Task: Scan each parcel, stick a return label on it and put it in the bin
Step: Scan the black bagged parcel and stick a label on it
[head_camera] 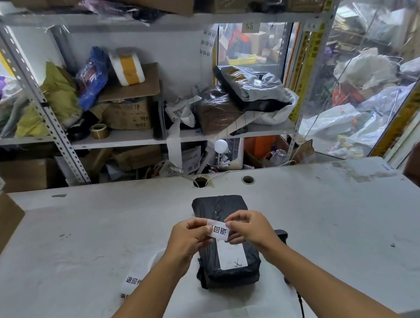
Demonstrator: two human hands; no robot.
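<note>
I've got the return label (218, 231) pinched between the fingers of my left hand (186, 237) and right hand (251, 228), just above the black parcel (228, 261) on the bench (82, 238). I'd keep it taut, land one edge, then smooth flat.
</note>
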